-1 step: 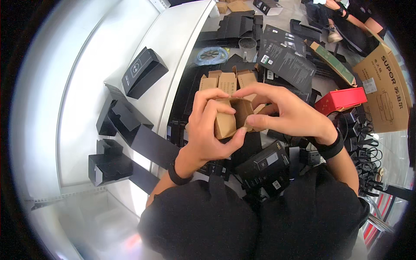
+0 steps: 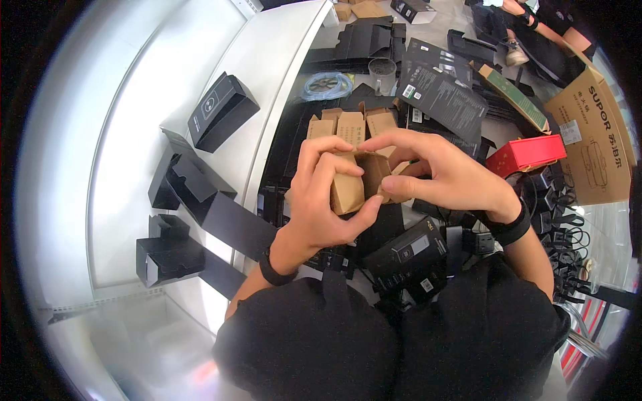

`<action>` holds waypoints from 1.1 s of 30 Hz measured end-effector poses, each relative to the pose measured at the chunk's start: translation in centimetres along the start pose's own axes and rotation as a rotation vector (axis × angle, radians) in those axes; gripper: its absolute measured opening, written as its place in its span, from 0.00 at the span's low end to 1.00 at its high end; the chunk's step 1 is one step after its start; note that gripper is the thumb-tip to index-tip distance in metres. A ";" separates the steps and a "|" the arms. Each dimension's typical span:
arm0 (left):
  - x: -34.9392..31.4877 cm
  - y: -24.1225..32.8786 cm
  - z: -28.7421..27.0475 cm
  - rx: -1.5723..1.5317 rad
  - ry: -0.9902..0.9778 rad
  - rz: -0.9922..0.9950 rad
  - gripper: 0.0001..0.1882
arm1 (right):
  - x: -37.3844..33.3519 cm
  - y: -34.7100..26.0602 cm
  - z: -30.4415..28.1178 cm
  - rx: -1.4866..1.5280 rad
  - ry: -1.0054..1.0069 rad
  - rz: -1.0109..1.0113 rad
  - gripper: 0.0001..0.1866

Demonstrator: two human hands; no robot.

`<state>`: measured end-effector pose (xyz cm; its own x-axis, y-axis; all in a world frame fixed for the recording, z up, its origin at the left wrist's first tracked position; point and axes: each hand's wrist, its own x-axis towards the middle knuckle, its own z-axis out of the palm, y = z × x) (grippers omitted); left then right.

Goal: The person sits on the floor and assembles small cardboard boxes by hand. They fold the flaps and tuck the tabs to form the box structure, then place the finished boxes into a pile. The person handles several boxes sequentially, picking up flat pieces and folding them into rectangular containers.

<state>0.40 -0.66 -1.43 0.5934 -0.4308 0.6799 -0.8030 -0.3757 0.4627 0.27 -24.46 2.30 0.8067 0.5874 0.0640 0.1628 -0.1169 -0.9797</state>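
Note:
A small brown cardboard box (image 2: 348, 192) with its top open is between my two hands at the centre. My left hand (image 2: 314, 194) wraps round its left side, fingers over the upper edge and thumb at the near rim. From the right, my right hand (image 2: 441, 172) grips the box's right wall, thumb near the rim and fingers behind. What lies inside the box cannot be made out. Just beyond it stand several similar brown boxes (image 2: 350, 125) with their flaps up. Below my hands lies a black printed box (image 2: 406, 252).
Open black boxes (image 2: 224, 110) sit on a white ledge at left. Flattened black cartons (image 2: 445, 100), a clear cup (image 2: 382, 75) and a coiled blue cable (image 2: 326, 85) lie beyond. Right are a red box (image 2: 527, 154), black adapters (image 2: 558, 247), a large carton (image 2: 592, 137) and another person (image 2: 535, 30).

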 end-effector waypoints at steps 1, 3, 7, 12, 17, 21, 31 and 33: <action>0.0 -0.1 0.1 0.011 0.011 0.004 0.20 | 0.0 0.1 0.0 -0.017 0.002 -0.017 0.25; -0.1 -0.2 0.2 0.023 0.010 0.007 0.20 | -0.1 0.4 -0.1 -0.051 0.008 -0.051 0.24; -0.3 -0.1 0.3 -0.058 0.069 -0.074 0.18 | 0.2 1.2 0.0 -0.015 0.012 -0.039 0.25; -0.1 -0.3 0.1 0.018 0.019 -0.055 0.17 | 0.4 2.3 0.4 -0.098 0.074 -0.180 0.25; -0.5 -0.7 -0.1 0.041 0.014 -0.032 0.17 | 0.5 2.0 0.8 -0.092 0.013 -0.106 0.24; -0.2 -1.1 -0.2 0.026 0.042 0.030 0.19 | 0.8 3.4 2.0 0.108 0.104 -0.136 0.24; -0.8 -1.6 -0.3 -0.064 0.090 0.016 0.22 | 1.5 4.5 3.8 0.681 -0.050 0.073 0.32; -0.8 -1.4 -0.3 -0.013 0.074 0.066 0.21 | 1.7 5.7 4.2 0.680 -0.050 0.083 0.30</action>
<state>1.03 0.48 -2.48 0.5341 -0.3918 0.7491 -0.8409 -0.3377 0.4229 0.15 -20.73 -3.97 0.7716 0.6360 -0.0090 -0.3038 0.3560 -0.8837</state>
